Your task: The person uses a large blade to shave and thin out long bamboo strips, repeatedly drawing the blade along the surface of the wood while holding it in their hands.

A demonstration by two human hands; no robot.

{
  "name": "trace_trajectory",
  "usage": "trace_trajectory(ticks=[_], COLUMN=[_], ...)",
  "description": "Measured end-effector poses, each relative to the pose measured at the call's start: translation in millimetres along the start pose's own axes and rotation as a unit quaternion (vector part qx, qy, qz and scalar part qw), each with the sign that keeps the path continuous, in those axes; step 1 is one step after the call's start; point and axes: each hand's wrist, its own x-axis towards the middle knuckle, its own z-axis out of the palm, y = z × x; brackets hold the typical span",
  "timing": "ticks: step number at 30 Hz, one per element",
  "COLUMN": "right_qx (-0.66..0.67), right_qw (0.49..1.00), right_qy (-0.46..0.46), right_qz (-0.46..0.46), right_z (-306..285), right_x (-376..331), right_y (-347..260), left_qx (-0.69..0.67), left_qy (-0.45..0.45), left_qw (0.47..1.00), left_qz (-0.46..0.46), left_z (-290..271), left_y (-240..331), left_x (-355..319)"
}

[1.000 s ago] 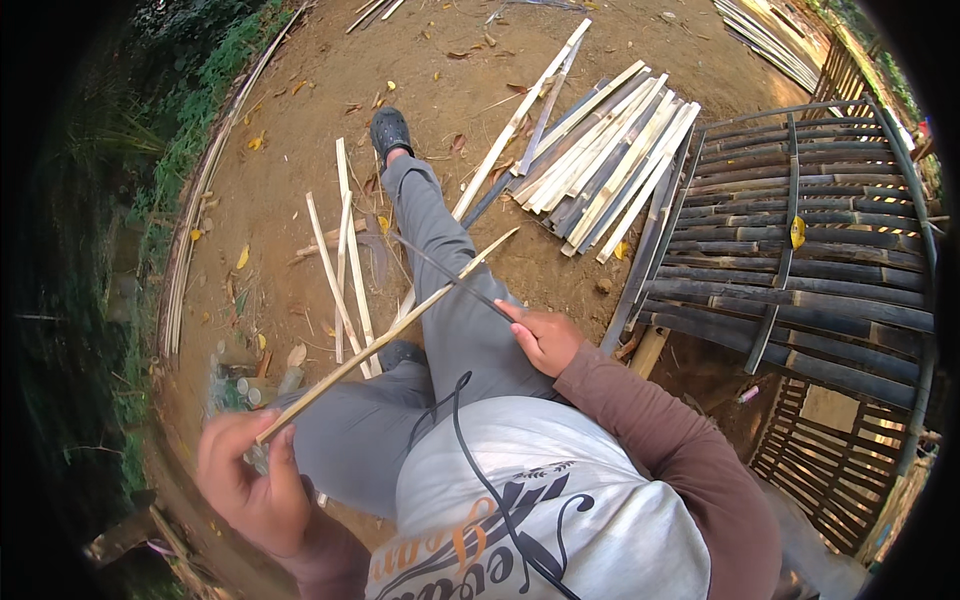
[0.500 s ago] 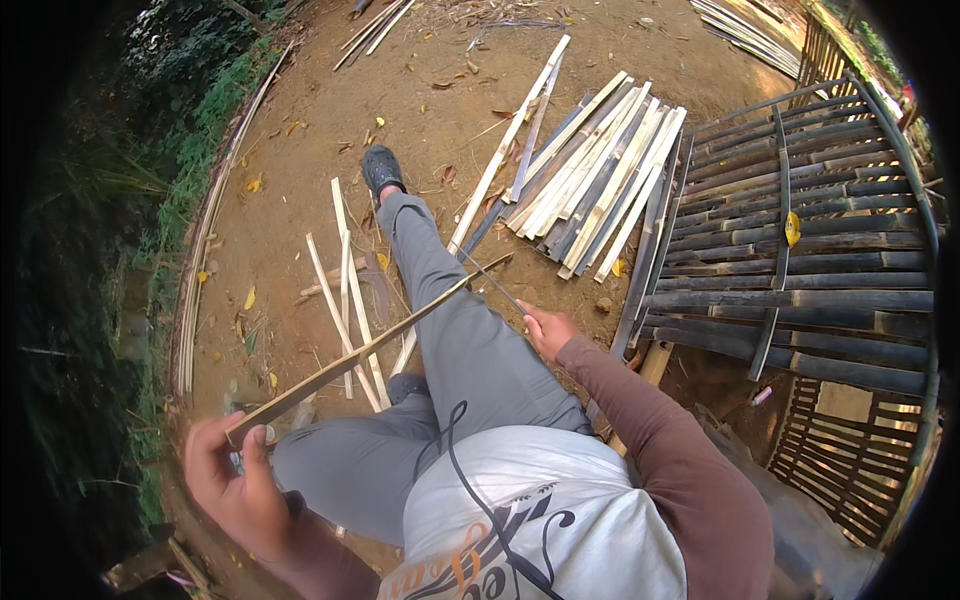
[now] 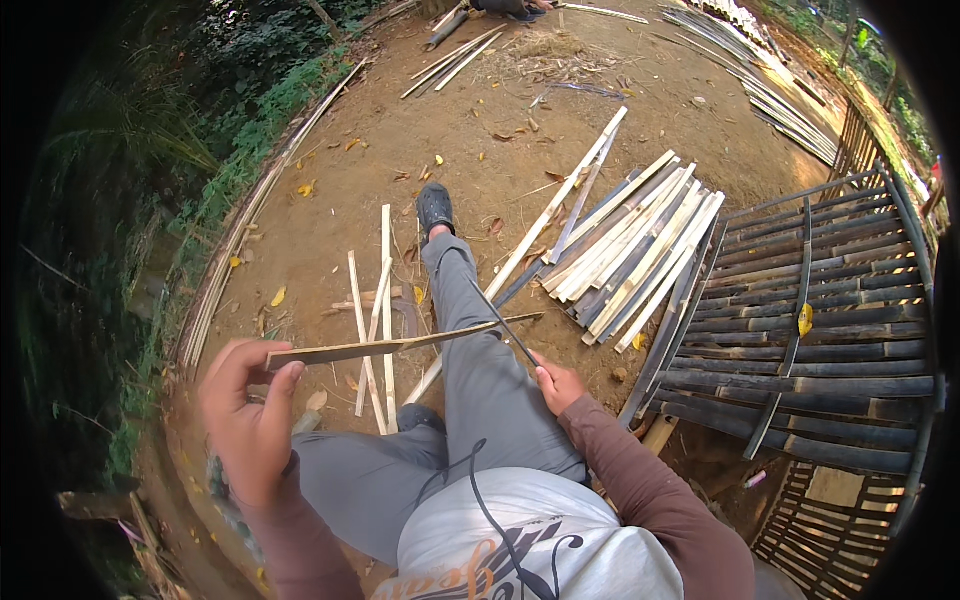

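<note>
Head view, seated worker on bare earth. My left hand [image 3: 245,425] is raised at the near left, its grip closed thumb-over-fingers on the butt end of a long thin bamboo strip [image 3: 400,345]; the strip runs level to the right, above the grey-trousered thigh, its far tip just past the knee line. My right hand [image 3: 557,385] is closed around the handle of a slim dark blade [image 3: 500,322], whose edge slants up and left to meet the strip near its far third; whether it bites into the strip or only touches it, I cannot tell.

Around the outstretched leg: a few loose pale slats [image 3: 385,300] lie on the ground to the left, a stack of split bamboo [image 3: 630,265] lies to the right, and a woven bamboo panel [image 3: 830,330] sits beyond that.

Hazards, as I judge them: the strip is held at one end only, so it may flex or twist under the blade and spoil the cut. The blade works directly over the thigh; a slip would carry it toward the leg or along the strip toward the left hand.
</note>
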Motion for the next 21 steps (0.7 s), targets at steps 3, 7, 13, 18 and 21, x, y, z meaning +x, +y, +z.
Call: trace_trajectory(ticks=[3, 7, 13, 18, 21], right_qx=[-0.038, -0.029, 0.026, -0.034, 0.012], right_qw=[0.998, 0.998, 0.994, 0.995, 0.997], right_qy=[0.010, 0.011, 0.016, 0.074, 0.056], right_qz=[0.055, 0.050, 0.106, 0.057, 0.044], right_z=[4.1, 10.7, 22.6, 31.9, 29.1], right_x=[22.4, 23.1, 34.7, 48.5, 36.8], right_y=[64.3, 45.7, 45.8, 105.7, 81.9], left_qx=[-0.006, 0.005, 0.000, -0.046, -0.041], left_qy=[-0.030, -0.020, -0.021, -0.031, -0.041], left_qw=[1.000, 1.000, 1.000, 0.998, 0.997], left_qz=[0.008, 0.015, 0.000, -0.024, -0.042], left_z=[-3.1, -2.6, -0.2, 12.0, 5.0], left_y=[8.8, 8.9, -9.1, -18.2, -28.6], left_x=[7.6, 11.5, 21.3, 26.6, 23.2])
